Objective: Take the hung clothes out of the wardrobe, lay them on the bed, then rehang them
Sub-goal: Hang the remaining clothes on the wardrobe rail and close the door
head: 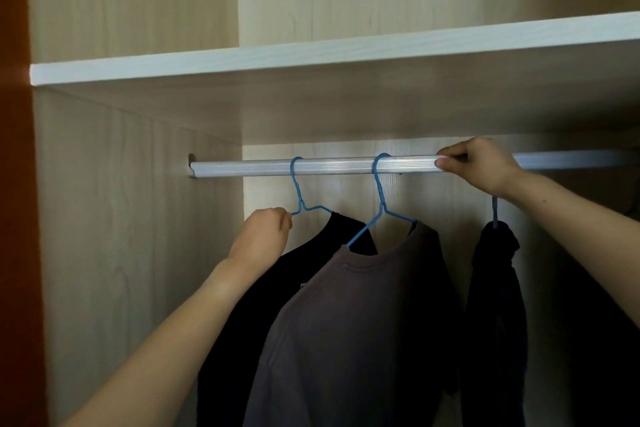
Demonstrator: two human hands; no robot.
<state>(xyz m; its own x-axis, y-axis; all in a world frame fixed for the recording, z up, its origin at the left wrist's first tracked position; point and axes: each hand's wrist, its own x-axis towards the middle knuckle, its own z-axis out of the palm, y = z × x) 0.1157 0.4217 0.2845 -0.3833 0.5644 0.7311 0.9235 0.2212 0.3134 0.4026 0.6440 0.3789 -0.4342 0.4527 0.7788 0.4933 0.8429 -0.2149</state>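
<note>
Two hands reach clothes hung in a pale wood-grain wardrobe (138, 236).
Centre frame, the left hand (265, 232) pinches a thin blue wire hanger (297, 185) carrying a black top (311, 250). At right, the right hand (481, 166) curls round the ribbed silver metal rail (329, 165), beside a matte brown-grey sweatshirt (363, 322).

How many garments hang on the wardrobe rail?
3. Left: a black top, its blue hanger pinched by the left hand. Middle: a grey-brown sweatshirt. Right: a dark garment under the right hand, which grips the rail. More may be hidden.
</note>
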